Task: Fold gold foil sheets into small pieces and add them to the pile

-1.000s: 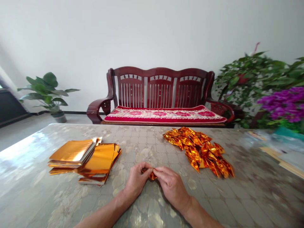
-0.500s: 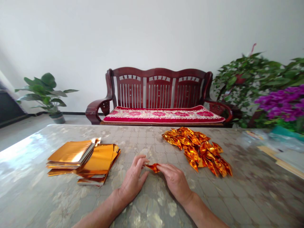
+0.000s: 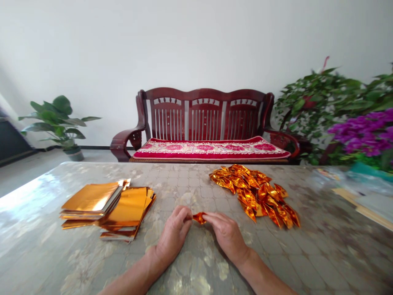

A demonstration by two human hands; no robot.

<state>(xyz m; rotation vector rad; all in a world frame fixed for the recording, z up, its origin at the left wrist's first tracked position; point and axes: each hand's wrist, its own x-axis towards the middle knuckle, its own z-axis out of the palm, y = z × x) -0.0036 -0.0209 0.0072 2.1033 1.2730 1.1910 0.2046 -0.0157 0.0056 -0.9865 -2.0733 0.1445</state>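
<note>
Folded foil piece (image 3: 199, 218): small, shiny orange-gold and drawn to a point; it sits between the two hands, over the near middle of the desk (image 3: 172, 177). I can't tell whether it touches the surface.
Left hand (image 3: 174, 231): fingers (image 3: 183, 212) curled in narrow, pinching the left tip of the piece.
Right hand (image 3: 227, 234): fingers reaching out close together, holding the right end of the piece; the thumb is hidden from view.
Foil sheets (image 3: 94, 196): flat, gold-faced, in two uneven overlapping stacks well to the left of the left hand, grey and white edges showing.
Folded foil heap (image 3: 260, 192): many crinkled, pointed pieces lying over one another, beyond the right hand and to its right.
Desk covering: floral pattern with grid lines, bright with glare at the far left.
Desk's right end: clear plastic (image 3: 327, 177), something teal (image 3: 373, 171) and tan card (image 3: 357, 203).
Wooden settee (image 3: 205, 114): dark red, slatted, behind the desk, with a floral seat cover (image 3: 211, 148).
Greenery: a potted plant (image 3: 63, 116) left; leafy plants (image 3: 310, 96) and purple flowers (image 3: 365, 133) right.
</note>
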